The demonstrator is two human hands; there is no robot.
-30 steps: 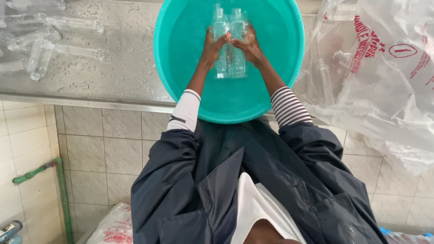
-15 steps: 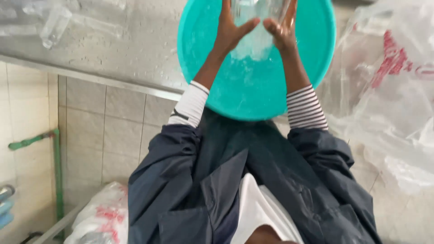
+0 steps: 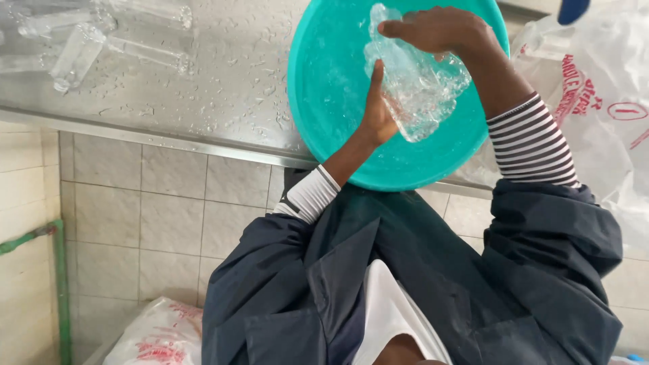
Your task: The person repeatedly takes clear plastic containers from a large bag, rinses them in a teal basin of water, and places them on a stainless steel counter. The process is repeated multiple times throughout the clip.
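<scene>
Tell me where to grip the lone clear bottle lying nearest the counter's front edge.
Grip the bottle across its mid-body, coming from above. It lies flat on the wet counter, tilted, so its round sides are exposed. Other bottles lie close behind it.

At your upper left, clear plastic bottles (image 3: 81,44) lie on their sides on the wet steel counter (image 3: 203,101). Below the counter's edge: pale tiled wall (image 3: 135,216), green pipe (image 3: 61,284) to its left. Right of the counter, a printed plastic bag (image 3: 608,122).
</scene>
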